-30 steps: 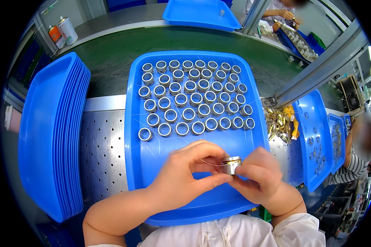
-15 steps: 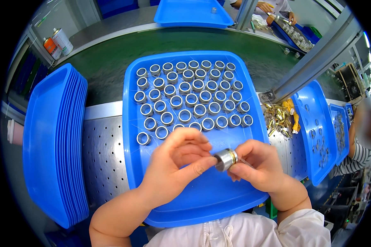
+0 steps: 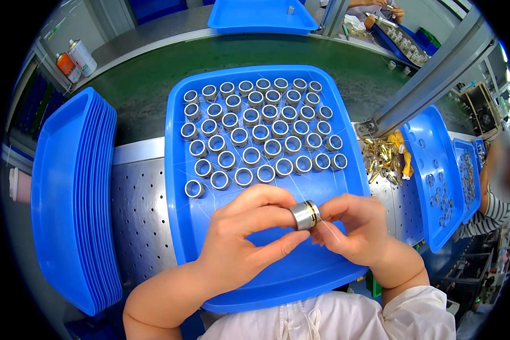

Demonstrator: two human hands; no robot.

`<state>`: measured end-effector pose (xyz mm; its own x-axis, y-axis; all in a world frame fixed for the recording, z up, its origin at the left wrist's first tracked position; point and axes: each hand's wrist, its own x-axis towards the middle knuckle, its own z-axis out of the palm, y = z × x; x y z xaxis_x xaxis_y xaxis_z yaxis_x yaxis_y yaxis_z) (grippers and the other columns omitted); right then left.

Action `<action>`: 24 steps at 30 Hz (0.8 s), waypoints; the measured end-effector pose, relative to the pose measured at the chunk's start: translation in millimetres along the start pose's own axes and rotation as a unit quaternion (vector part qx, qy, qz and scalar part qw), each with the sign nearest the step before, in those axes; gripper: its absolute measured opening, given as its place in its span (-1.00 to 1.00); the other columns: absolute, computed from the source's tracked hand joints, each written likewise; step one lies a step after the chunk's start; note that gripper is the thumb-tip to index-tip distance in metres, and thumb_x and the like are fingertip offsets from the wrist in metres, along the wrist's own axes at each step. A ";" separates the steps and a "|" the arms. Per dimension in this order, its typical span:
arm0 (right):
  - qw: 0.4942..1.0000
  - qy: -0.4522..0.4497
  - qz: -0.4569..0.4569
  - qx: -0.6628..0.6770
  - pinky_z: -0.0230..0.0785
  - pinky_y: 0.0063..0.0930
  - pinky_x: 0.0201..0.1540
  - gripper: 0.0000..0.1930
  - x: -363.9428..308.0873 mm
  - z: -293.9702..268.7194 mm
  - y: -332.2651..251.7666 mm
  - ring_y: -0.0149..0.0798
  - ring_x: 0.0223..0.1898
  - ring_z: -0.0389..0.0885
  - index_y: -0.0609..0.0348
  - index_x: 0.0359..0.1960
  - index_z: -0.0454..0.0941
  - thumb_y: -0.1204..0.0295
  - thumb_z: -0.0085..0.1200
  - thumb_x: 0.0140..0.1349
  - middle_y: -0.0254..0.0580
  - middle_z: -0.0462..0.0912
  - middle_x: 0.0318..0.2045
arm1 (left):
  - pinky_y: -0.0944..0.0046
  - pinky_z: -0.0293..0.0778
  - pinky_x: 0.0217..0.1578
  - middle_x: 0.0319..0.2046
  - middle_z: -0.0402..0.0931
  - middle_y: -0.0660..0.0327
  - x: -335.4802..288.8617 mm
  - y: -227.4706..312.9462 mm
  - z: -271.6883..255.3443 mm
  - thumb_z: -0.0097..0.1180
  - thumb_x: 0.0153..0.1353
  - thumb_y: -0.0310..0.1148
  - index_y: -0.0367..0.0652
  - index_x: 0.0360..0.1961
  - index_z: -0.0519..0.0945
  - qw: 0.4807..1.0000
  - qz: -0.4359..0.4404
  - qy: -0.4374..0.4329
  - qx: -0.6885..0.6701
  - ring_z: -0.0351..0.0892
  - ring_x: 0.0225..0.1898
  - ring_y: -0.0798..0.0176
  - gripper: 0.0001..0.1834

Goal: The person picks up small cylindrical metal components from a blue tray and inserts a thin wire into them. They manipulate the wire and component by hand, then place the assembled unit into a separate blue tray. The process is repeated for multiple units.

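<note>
A short silver metal cylinder (image 3: 304, 216) with a gold band at its right end is held above the near part of a large blue tray (image 3: 277, 272). My left hand (image 3: 249, 226) is closed round its left side, thumb below and fingers above. At the gold-banded end, the fingers of my right hand (image 3: 351, 229) pinch against it. A thin clear strand shows by the right fingertips; where it leads is hidden. Farther off in the same tray stand several rows of metal rings (image 3: 260, 134), open ends up, with fine strands between them.
Stacked blue trays (image 3: 76, 198) stand at the left, spray cans (image 3: 82, 56) behind them. To the right are a pile of small brass-coloured parts (image 3: 382, 158), a metal post (image 3: 436, 71) and a tray of small rings (image 3: 430, 181). Other people work at far right.
My left fingers have gone from the cylinder's left end to a grip over its top. The cylinder has shifted slightly left and up, and my view has moved slightly.
</note>
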<state>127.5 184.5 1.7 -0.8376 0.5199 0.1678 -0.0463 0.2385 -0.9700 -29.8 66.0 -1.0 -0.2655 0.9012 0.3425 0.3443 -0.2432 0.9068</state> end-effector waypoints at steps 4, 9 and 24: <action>0.995 0.000 -0.048 -0.085 0.45 -0.60 -0.48 -0.85 0.4 -1.4 1.3 -0.42 -0.55 0.61 0.26 -0.40 0.55 0.63 0.20 -0.07 -0.23 0.62 -0.57 | 0.40 0.41 -0.38 -0.38 0.50 0.21 -2.3 4.8 -0.5 0.37 -0.23 -0.54 -0.21 -0.46 0.65 1.000 -0.014 0.003 0.016 0.49 -0.36 0.33 -0.79; 0.986 -0.003 -0.099 -0.135 0.43 -0.60 -0.51 -0.85 2.4 -2.8 2.1 -0.41 -0.58 0.60 0.25 -0.43 0.55 0.63 0.21 -0.10 -0.24 0.61 -0.60 | 0.42 0.41 -0.47 -0.42 0.50 0.22 -4.9 6.8 2.7 0.40 -0.25 -0.49 -0.21 -0.47 0.65 0.998 0.008 0.011 0.058 0.49 -0.43 0.34 -0.77; 0.968 -0.014 -0.139 -0.209 0.43 -0.62 -0.56 -0.87 3.3 -7.0 -0.4 -0.39 -0.64 0.60 0.27 -0.49 0.54 0.62 0.21 -0.12 -0.23 0.60 -0.65 | 0.43 0.43 -0.51 -0.41 0.51 0.20 -7.4 7.0 4.8 0.39 -0.21 -0.46 -0.21 -0.44 0.66 0.997 0.024 -0.006 0.079 0.51 -0.45 0.34 -0.77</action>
<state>128.6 191.8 3.9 -0.8387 0.3678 0.4017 -0.0521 0.6801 -0.7313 -21.1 59.3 1.6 -0.2351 0.8942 0.3809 0.4935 -0.2278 0.8394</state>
